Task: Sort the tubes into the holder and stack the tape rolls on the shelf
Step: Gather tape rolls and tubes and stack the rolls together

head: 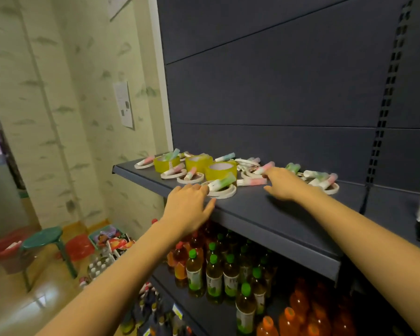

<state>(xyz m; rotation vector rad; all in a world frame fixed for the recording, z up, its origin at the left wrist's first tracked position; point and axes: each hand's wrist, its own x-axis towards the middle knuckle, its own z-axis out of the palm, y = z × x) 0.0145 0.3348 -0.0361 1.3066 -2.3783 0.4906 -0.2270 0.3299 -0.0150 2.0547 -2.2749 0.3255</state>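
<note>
**Both hands out over the shelf clutter**

Left hand [188, 202]: palm down at the front edge of the dark shelf [264, 214], fingers spread and loose, holding nothing, fingertips just short of a green-ended tube [222, 184] lying across flat white tape rolls [224, 191]. Right hand [281, 184]: stretched further in, palm down, fingers extended, tips touching or nearly touching a pink tube [264, 168]; grip not discernible. Forearms bare, both angled up from below.

Scattered along the shelf: more pink and green tubes, white rolls, three yellow tape rolls [197, 164] standing side by side toward the left. Below: bottles [214, 275] with green and orange caps. Left, on the floor: green stool [46, 236].
</note>
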